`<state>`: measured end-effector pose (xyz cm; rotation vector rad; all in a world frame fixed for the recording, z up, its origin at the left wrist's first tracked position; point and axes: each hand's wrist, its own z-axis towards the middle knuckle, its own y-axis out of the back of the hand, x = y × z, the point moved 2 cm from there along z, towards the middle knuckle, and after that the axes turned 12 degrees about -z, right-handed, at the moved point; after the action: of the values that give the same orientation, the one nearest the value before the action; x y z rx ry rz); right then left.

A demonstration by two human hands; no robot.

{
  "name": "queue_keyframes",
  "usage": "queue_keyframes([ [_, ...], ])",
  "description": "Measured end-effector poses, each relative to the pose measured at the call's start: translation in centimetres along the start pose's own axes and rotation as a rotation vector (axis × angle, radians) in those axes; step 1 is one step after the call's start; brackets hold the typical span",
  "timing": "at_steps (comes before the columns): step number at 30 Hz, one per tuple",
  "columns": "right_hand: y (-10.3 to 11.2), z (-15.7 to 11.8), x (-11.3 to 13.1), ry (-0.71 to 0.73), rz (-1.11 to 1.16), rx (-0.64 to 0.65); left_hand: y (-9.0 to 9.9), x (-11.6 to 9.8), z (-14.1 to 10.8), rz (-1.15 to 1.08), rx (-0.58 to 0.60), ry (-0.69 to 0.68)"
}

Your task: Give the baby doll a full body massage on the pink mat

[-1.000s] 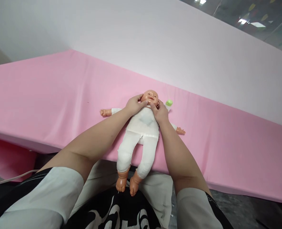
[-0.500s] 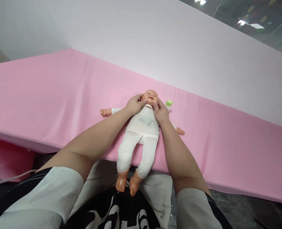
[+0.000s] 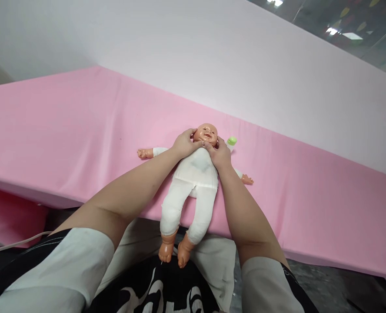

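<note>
Pink-draped table [image 3: 330, 195] — left hand [image 3: 184, 144] and right hand [image 3: 221, 154] clasp baby-doll head [image 3: 206, 130] — uneven pressure could twist it.

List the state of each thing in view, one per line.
Doll: face up, arms spread, feet past the table edge
Left hand: curled around one side of the doll's neck
Right hand: curled around the other side
Green-topped container: partly hidden
Pink cloth: draped, creased

Arms [image 3: 128, 187] forward; left grip [image 3: 184, 144] and right grip [image 3: 221, 155] curved inward; thumbs [image 3: 197, 144] close.
</note>
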<state>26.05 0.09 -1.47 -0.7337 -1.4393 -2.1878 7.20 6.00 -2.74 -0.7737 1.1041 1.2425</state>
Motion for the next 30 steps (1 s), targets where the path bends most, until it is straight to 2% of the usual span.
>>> queue_keyframes([
  [5,-0.1,0.1,0.0,-0.037,-0.01,-0.017,0.0,-0.1,0.0,0.0,-0.007,0.011],
  [12,-0.5,0.6,-1.2,0.054,0.004,-0.031,0.1,0.5,0.3,-0.058,-0.009,-0.006],
  [17,-0.6,0.8,-1.9,0.061,0.028,-0.067,-0.2,0.9,0.5,-0.267,-0.002,0.036],
  [21,-0.4,0.6,-1.4,0.061,0.01,-0.077,-0.3,1.0,0.5,-0.439,-0.002,0.091],
  [23,-0.2,0.4,-0.9,0.033,-0.014,-0.045,-0.3,0.6,0.3,-0.404,0.008,0.08],
  [27,0.0,0.1,-0.2,-0.035,-0.051,0.002,0.0,-0.3,0.0,-0.118,0.009,0.009],
  [30,-0.1,0.1,0.0,-0.045,-0.083,-0.005,0.0,-0.3,0.0,-0.061,-0.018,0.029],
])
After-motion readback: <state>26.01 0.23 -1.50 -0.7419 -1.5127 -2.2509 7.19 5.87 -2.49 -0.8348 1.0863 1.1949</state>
